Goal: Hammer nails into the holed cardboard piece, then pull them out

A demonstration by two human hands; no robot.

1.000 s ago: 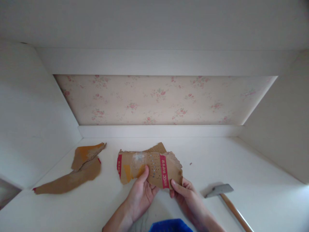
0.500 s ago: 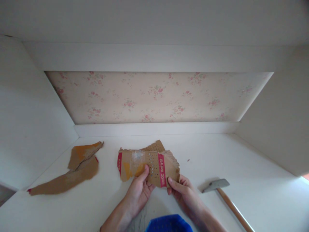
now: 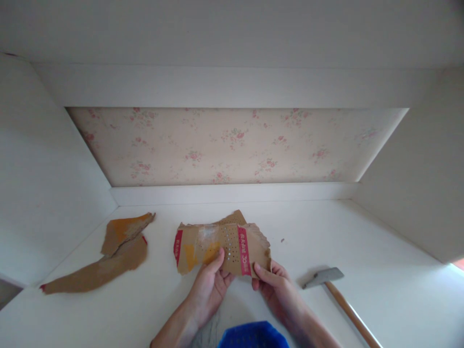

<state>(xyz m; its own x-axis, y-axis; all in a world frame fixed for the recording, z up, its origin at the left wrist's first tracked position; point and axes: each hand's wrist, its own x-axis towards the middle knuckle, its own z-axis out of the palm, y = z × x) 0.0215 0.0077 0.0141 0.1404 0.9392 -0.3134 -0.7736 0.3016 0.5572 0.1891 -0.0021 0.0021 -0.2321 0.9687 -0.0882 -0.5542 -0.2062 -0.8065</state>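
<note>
Both my hands hold one torn piece of brown cardboard [image 3: 217, 244], printed with red bands and patched with yellow and clear tape. Rows of small punched holes run through its middle. My left hand [image 3: 211, 285] grips the lower edge near the centre, thumb on top and fingers underneath. At the lower right corner, my right hand [image 3: 274, 285] pinches it the same way. Behind its top edge a second perforated cardboard scrap [image 3: 237, 217] sticks out, mostly hidden.
Torn cardboard pieces [image 3: 108, 266] lie on the white surface [image 3: 163, 309] at left. A hammer [image 3: 326, 277] with a wooden handle rests at right. A blue container [image 3: 253, 336] is at the bottom edge. White panels and a flowered back wall [image 3: 232, 150] enclose the space.
The held cardboard has tilted slightly, its right end rising a little and its left end dipping. Both hands keep their hold.
</note>
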